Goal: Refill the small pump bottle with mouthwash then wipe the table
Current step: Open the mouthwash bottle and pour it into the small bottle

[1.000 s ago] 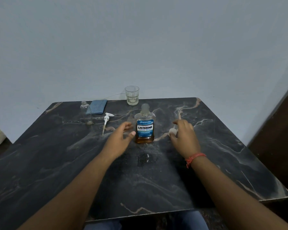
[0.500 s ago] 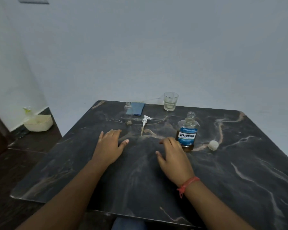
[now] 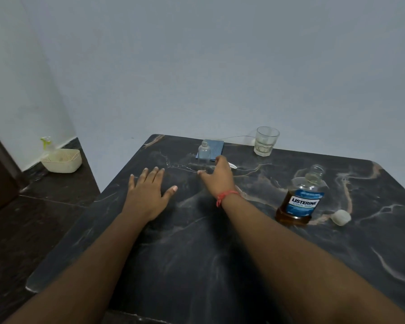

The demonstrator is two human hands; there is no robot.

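Observation:
A small clear bottle point(image 3: 204, 150) without its pump stands near the far edge of the dark marble table point(image 3: 197, 253), in front of a folded blue cloth point(image 3: 216, 148). My right hand point(image 3: 218, 176) reaches out just below the bottle, fingers apart, covering most of the white pump head point(image 3: 233, 165). My left hand point(image 3: 149, 192) lies flat on the table with fingers spread. The uncapped mouthwash bottle point(image 3: 301, 202), holding amber liquid, stands at the right, with its white cap point(image 3: 341, 217) lying beside it.
A clear drinking glass point(image 3: 266, 141) stands at the table's far edge. To the left, on a lower dark ledge, sits a cream basket point(image 3: 62, 160) with a spray bottle point(image 3: 46, 143) behind it. A pale wall backs the table.
My view has swung left. My right hand left the area by the mouthwash bottle and moved forward to the pump head and small bottle. My left hand stayed flat on the table.

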